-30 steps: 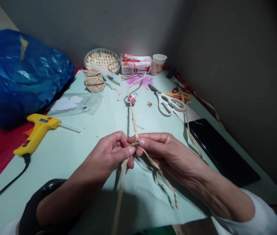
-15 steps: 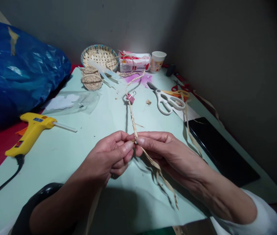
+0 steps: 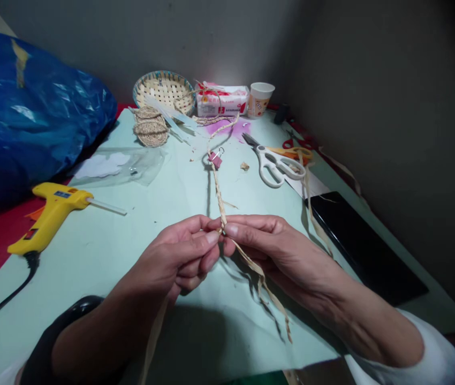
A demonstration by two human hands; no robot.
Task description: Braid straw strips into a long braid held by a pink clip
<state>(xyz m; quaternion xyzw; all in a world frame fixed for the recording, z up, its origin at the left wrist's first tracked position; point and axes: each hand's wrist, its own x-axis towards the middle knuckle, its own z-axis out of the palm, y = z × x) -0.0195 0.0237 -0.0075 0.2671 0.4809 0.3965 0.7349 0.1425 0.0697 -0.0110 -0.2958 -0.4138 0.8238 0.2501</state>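
Note:
A thin pale braid of dried plant fibre (image 3: pixel 219 198) runs toward me from a pink binder clip (image 3: pixel 215 159) on the table. At its near end my left hand (image 3: pixel 189 251) pinches the strands between thumb and fingers. Right beside it, my right hand (image 3: pixel 263 240) grips the same spot, thumb tip on the braid. Loose strands (image 3: pixel 259 272) hang below the right hand, twisted and forked at the end. Another flat strand (image 3: pixel 155 334) trails down from under my left hand. The fingers partly hide where the strands cross.
A yellow glue gun (image 3: pixel 51 214) with a cord lies left, below a blue plastic bag (image 3: pixel 30 117). At the back are a twine ball (image 3: pixel 150 127), woven basket (image 3: pixel 143 88), tissue pack (image 3: pixel 227 101) and paper cup (image 3: pixel 260 99). White-handled scissors (image 3: pixel 270 166) and a black tablet-like slab (image 3: pixel 364 246) lie right.
Both hands keep their pinch at nearly the same place. The left hand's lower fingers have curled and shifted slightly. The braid and clip stay put.

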